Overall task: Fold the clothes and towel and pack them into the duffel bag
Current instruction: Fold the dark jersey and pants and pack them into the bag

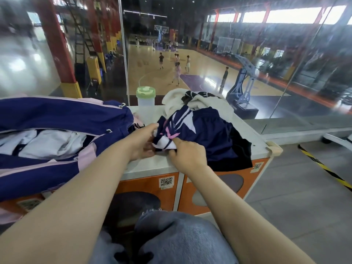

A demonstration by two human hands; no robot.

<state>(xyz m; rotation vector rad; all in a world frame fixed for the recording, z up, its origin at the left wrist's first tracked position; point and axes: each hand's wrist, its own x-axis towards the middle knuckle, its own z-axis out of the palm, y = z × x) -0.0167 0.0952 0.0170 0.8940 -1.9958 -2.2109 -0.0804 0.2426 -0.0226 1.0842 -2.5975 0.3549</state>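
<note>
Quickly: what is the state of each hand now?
Left hand: grips the navy garment at its edge.
Right hand: pinches the same garment.

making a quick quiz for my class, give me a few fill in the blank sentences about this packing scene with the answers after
1. Both hands, the left hand and the right hand, grip the navy ____.
2. The open duffel bag lies to the ____ of the garment.
3. The bottle has a ____ lid.
4. The cream towel lies ____ the garment, farther from the person.

Answers: garment; left; green; behind
</note>
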